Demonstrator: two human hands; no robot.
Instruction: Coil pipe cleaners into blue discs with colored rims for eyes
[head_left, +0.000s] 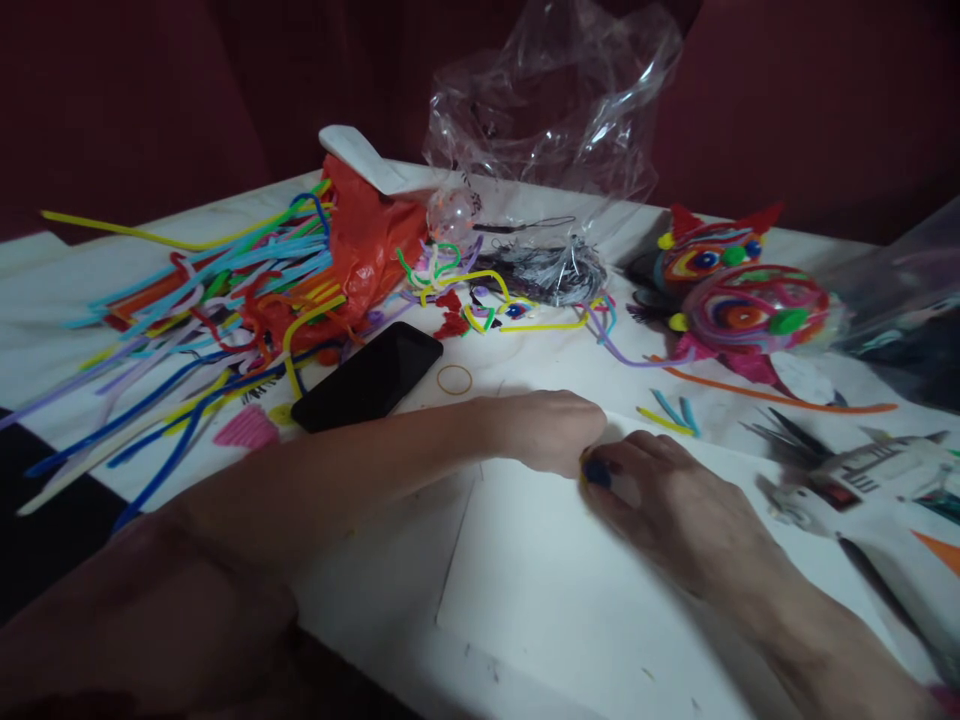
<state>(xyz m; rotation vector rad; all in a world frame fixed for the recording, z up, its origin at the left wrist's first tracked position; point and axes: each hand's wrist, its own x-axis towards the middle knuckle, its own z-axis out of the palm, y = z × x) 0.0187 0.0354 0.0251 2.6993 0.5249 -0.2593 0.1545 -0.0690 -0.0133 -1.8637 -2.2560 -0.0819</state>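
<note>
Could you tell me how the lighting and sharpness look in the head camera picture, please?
In the head view the light is dim, with the background almost black. The clear plastic bag shows white glare. The glue gun at the right edge is smeared by blur, and the left hand and right hand are soft, so the small blue piece between them is hard to make out.

Both hands meet at mid-table on a flat sheet (570, 590), the left hand (551, 430) and right hand (667, 500) touching around a small bead (598, 472). Left of that grip lie a phone (367, 375) and, just beside it, a rubber band (454, 379), with a spread of pipe cleaners (187, 300) farther left and behind. Behind the grip stands a plastic bag (555, 100); right and behind lies a pipe-cleaner figure (739, 295), and to the right a glue gun (862, 480).
</note>
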